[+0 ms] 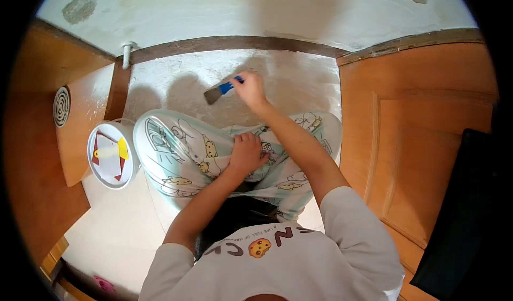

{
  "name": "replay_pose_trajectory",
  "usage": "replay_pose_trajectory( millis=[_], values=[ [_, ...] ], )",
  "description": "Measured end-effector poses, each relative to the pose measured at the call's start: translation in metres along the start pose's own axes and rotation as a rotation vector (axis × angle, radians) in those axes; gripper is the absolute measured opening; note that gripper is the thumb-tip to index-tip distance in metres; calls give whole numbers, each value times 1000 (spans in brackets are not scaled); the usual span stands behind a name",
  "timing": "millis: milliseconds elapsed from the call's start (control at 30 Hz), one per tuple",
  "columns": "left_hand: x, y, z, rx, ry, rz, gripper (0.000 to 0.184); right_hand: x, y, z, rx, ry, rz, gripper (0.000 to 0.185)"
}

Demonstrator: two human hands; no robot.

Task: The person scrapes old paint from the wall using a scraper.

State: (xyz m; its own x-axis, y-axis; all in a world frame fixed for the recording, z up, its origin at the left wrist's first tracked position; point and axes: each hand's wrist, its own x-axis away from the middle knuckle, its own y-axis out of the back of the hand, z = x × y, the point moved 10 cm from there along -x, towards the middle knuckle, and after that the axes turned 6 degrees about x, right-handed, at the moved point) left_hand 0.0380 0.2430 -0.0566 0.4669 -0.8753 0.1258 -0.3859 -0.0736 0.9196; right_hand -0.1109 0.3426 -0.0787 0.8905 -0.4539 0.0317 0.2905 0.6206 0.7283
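My right hand [249, 90] is closed around the blue handle of a putty knife [215, 94]. The knife's flat metal blade points down and left, over a patchy whitish-grey surface [299, 82] in front of my knees. Whether the blade touches that surface I cannot tell. My left hand [247, 153] rests on my lap, on the patterned trousers [179, 140], with its fingers stretched out and nothing in it.
A white bucket [136, 164] by my left knee holds white, yellow and red flat pieces. Wooden panels [406, 130] stand on the right, with a black cloth-like thing [454, 205]. A short white pipe [126, 58] sticks out at the back left, below the pale wall [187, 12].
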Motion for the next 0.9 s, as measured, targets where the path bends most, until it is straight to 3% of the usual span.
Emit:
replay_pose_trajectory(
  millis=[67, 133, 233, 267, 400, 467, 533, 600, 667, 767, 900],
  values=[
    [-1, 1, 0, -24, 7, 6, 54, -1, 40, 2, 116, 68, -194, 26],
    [-3, -3, 1, -11, 12, 17, 55, -7, 65, -18, 232, -37, -202, 25],
    [-3, -6, 2, 5, 18, 45, 55, -9, 96, -20, 159, -49, -208, 23],
    [-4, -6, 1, 9, 20, 55, 55, -10, 93, -17, 5, -83, -200, 22],
    [-2, -9, 2, 11, 10, 20, 53, -13, 25, 11, -478, -182, -95, 20],
    [-1, -9, 1, 9, 4, -26, 53, -14, -26, 46, -514, -119, -18, 22],
    [0, 11, 2, 258, -69, -305, 54, -11, -66, 75, -437, -103, 108, 22],
    [2, 6, 2, 265, -70, -325, 56, -20, -73, 67, -239, 3, 30, 21],
    [1, -8, 1, 33, -6, -88, 58, -30, -58, 52, -21, 24, -14, 18],
    [-3, -18, 3, 0, 27, 114, 60, -38, 3, -17, 0, -149, -152, 24],
    [-3, -19, 2, -61, 32, 132, 62, -27, 60, -14, -129, -200, -231, 24]
  ],
)
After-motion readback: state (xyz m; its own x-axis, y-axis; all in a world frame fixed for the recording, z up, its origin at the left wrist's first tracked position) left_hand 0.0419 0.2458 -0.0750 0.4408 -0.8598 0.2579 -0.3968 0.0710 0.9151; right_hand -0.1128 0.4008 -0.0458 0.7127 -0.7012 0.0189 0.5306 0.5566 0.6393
